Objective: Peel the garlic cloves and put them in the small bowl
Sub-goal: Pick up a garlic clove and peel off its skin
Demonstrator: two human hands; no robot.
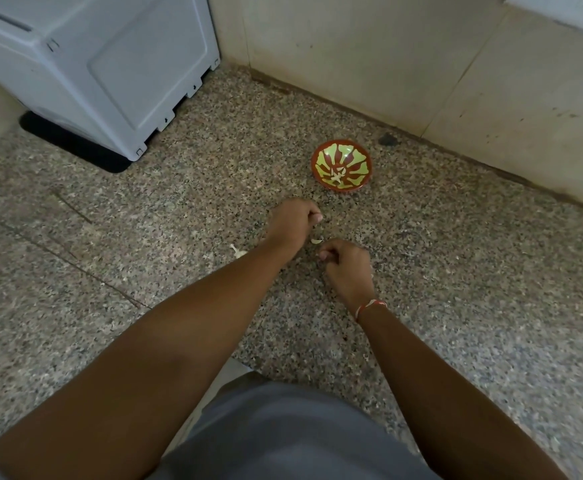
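Note:
A small red bowl (341,165) with a yellow-green pattern stands on the speckled stone counter, with a few pale garlic pieces (337,176) at its bottom. My left hand (292,221) hovers just in front of the bowl, fingers curled and thumb against the forefinger; nothing shows in its grasp. My right hand (347,268) is lower right of it, its fingertips pinching a small pale garlic clove (321,254), mostly hidden. A loose white scrap of garlic skin (316,241) lies between the hands.
Another pale garlic scrap (237,251) lies on the counter (179,209) left of my forearm. A large white appliance (110,71) stands on a black mat at the back left. A tiled wall (387,64) runs behind the bowl.

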